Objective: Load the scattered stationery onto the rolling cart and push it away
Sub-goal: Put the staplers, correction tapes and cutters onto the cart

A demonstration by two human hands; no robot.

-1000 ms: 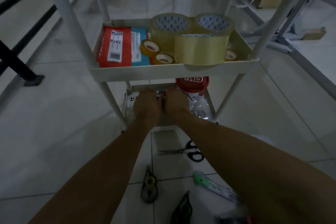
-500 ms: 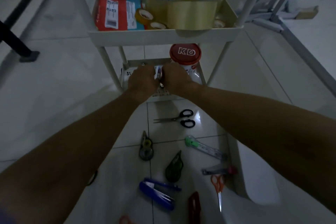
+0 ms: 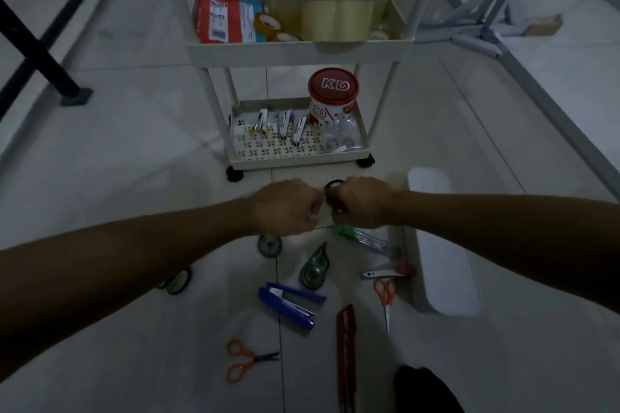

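The white rolling cart point(image 3: 298, 52) stands ahead on the floor. Its upper shelf holds tape rolls point(image 3: 330, 12) and a red packet point(image 3: 218, 18). On the lower shelf point(image 3: 295, 161) are binder clips point(image 3: 283, 124) and a red-lidded jar point(image 3: 332, 95). Just in front of the cart, my hands meet over the black scissors point(image 3: 333, 184). My right hand point(image 3: 360, 201) grips the handles, with one loop showing above it. My left hand point(image 3: 285, 208) curls round the blade end, which is hidden.
Scattered on the tiles near me are a green cutter point(image 3: 367, 240), two correction tapes point(image 3: 313, 270), a blue stapler point(image 3: 288, 307), two orange scissors point(image 3: 240, 360), a red cutter point(image 3: 347, 355) and a pink-tipped cutter point(image 3: 385, 273). A white tray point(image 3: 443, 245) lies at right. Black table legs point(image 3: 37, 54) stand at left.
Both hands have pulled back out of the cart's lower shelf, leaving the clips there, and come down onto the black scissors on the floor. My view has drawn back from the cart.
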